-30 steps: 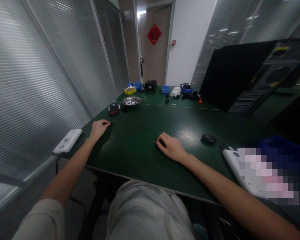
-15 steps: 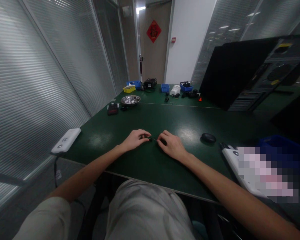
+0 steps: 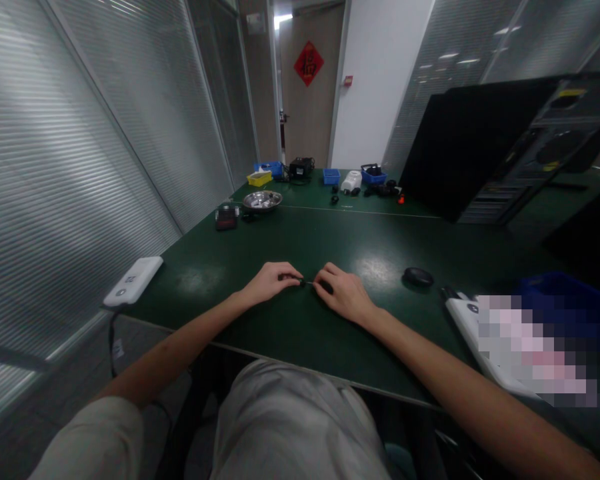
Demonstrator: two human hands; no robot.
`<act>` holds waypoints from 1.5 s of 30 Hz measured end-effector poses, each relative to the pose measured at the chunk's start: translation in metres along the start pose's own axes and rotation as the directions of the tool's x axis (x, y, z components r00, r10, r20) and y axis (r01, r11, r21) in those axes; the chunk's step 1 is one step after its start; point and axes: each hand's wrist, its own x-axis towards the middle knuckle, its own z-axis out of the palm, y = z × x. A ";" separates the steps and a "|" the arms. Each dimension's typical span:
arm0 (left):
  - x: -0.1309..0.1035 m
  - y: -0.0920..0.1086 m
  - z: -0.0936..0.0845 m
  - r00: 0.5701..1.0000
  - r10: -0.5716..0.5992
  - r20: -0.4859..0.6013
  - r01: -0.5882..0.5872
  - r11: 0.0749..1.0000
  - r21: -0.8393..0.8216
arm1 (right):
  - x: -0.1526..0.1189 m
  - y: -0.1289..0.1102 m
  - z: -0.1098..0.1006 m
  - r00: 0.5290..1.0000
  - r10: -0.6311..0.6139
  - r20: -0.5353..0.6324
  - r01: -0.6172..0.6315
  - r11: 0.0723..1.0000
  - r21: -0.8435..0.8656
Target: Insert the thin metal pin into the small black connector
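Both hands are close together over the near middle of the green table (image 3: 330,240). My left hand (image 3: 270,281) pinches a small black part (image 3: 303,283) between thumb and fingertips; its exact kind is too small to make out. My right hand (image 3: 345,290) is closed, thumb against forefinger, on a thin pale, pin-like piece (image 3: 309,283) that points left at the black part. The tip of the thin piece appears to meet the black part, though I cannot tell whether it is inside. Most of what my right hand grips is hidden by the fingers.
A black computer mouse (image 3: 418,277) lies right of my right hand. A white power bank (image 3: 134,280) with a cable sits at the left edge. Farther back stand a metal dish (image 3: 263,201), blue baskets (image 3: 331,176) and a yellow tray (image 3: 259,179). A computer case (image 3: 485,147) stands at right.
The gap between the thin piece and the black part has closed, the two hands having come slightly nearer each other. Everything else stays where it was, apart from a slight camera shift.
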 end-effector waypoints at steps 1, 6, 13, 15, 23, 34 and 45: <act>0.000 0.000 0.000 1.000 0.002 0.004 -0.002 1.000 0.002 | 0.000 0.000 0.000 1.000 -0.007 0.000 0.007 1.000 0.003; -0.002 0.004 0.000 1.000 0.005 0.012 -0.005 1.000 0.006 | 0.000 -0.001 0.002 1.000 -0.020 -0.004 0.020 1.000 -0.012; -0.002 0.002 -0.002 1.000 0.006 0.000 -0.006 0.998 -0.057 | 0.001 0.000 0.004 0.997 -0.071 0.008 0.071 0.997 0.026; -0.001 -0.001 -0.001 1.000 0.004 -0.009 -0.004 0.997 -0.075 | 0.001 0.001 0.004 0.996 -0.084 0.004 0.084 0.996 0.040; 0.001 -0.007 0.001 1.000 -0.005 -0.007 0.005 0.998 -0.055 | 0.001 0.003 0.008 0.993 -0.118 -0.006 0.118 0.990 0.076; 0.003 -0.011 0.001 1.000 -0.029 0.013 0.030 0.996 -0.078 | 0.002 0.005 0.011 0.996 -0.084 -0.005 0.083 0.981 0.176; -0.001 -0.005 0.001 1.000 -0.009 0.013 0.010 0.997 -0.074 | 0.005 -0.003 0.010 0.996 -0.085 0.011 0.085 0.995 0.043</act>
